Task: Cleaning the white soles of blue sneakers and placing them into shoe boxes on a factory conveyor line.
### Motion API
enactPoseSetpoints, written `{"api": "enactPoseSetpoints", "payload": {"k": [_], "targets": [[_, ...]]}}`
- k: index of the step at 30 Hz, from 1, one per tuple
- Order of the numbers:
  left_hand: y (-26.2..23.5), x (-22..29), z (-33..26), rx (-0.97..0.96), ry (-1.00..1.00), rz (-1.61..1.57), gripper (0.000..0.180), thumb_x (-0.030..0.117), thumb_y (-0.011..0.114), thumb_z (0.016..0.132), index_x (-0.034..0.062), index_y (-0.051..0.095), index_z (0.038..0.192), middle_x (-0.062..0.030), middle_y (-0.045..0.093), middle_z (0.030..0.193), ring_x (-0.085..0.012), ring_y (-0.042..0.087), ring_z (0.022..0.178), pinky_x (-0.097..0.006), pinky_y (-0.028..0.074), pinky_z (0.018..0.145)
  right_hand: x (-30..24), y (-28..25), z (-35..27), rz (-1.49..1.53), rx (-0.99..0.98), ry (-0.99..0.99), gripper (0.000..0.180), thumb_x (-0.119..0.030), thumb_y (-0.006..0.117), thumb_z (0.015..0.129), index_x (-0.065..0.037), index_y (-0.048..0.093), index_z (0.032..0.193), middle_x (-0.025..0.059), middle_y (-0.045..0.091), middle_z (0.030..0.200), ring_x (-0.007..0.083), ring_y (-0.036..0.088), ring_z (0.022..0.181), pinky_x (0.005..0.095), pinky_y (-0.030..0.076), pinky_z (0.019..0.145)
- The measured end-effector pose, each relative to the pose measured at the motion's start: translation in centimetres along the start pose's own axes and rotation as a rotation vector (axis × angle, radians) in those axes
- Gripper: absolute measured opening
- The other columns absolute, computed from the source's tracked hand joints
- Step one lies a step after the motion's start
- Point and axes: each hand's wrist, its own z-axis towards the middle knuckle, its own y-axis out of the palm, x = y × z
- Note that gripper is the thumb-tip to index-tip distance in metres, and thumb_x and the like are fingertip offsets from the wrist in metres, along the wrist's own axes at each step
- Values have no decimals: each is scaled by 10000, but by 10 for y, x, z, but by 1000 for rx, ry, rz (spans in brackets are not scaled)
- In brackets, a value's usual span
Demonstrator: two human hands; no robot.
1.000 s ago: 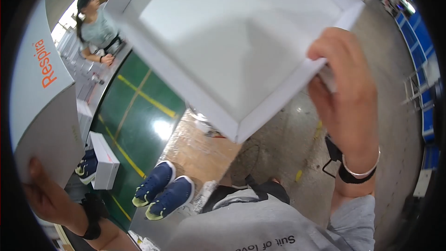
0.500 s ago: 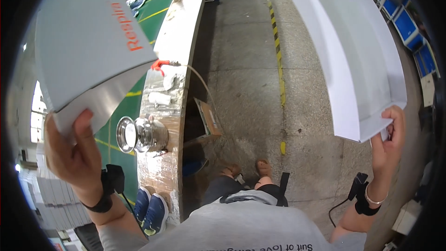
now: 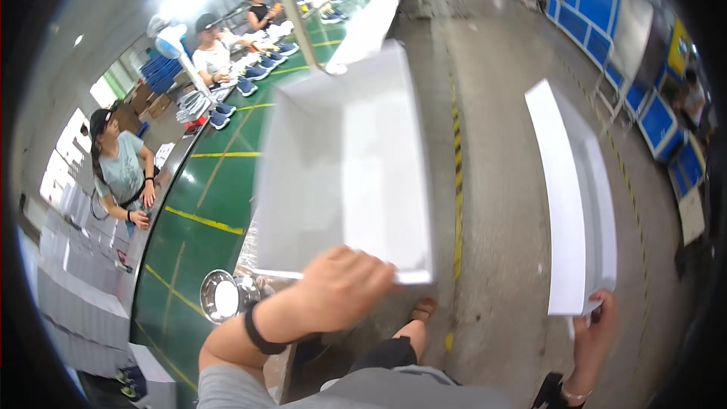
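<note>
My left hand is closed over the near edge of a shoe box. That box hangs in front of me with its white inside turned toward me, and nothing shows inside it. Its picture is slightly smeared by motion. On the right, my right hand grips the near end of a long white box lid, which is tilted on its side. The two pieces are apart. A shiny metal pot stands at the table edge, left of my left forearm and partly covered by it.
A green conveyor belt with yellow lines runs along the left. Dark blue shoes sit farther up it. Across it stands a person; others work beyond. White stacks rise at the left. Blue racks line the far right.
My left hand has swung the box rightward across my front and turned its inside toward me. The lid in my right hand has dropped lower and tipped over. My view has lifted toward the room.
</note>
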Motion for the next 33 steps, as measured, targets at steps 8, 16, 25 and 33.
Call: {"api": "enactPoseSetpoints", "payload": {"k": [8, 16, 25, 33], "targets": [[133, -91, 54, 53, -18, -510, 251, 293, 581, 873, 63, 502, 810, -84, 555, 681, -275, 582, 664, -364, 442, 613, -5, 88, 104, -205, -170, -1, 337, -84, 610, 859, 21, 540, 1172, 134, 616, 999, 243, 578, 947, 359, 450, 846], [183, -256, 174, -11, -137, -493, 253, 268, 550, 885, 32, 502, 807, -134, 591, 691, -327, 603, 659, -415, 459, 629, -25, 174, 250, -194, -230, -23, 418, -152, 687, 813, 29, 527, 1154, 118, 606, 962, 189, 570, 881, 308, 465, 753], [285, -486, 331, 123, -410, -89, 205, 251, 546, 880, 47, 534, 858, -112, 630, 757, -290, 632, 721, -391, 475, 674, 28, 289, 447, -77, -258, 7, 445, -65, 664, 825, 80, 469, 1198, 133, 590, 1060, 185, 566, 939, 305, 460, 822], [316, -692, 390, -76, -915, 114, 182, 158, 566, 819, 51, 556, 966, -118, 647, 917, -272, 640, 870, -362, 477, 743, -55, 452, 665, 259, -475, -142, 431, -77, 655, 831, 65, 507, 1209, 129, 605, 1033, 183, 571, 944, 307, 467, 818]]}}
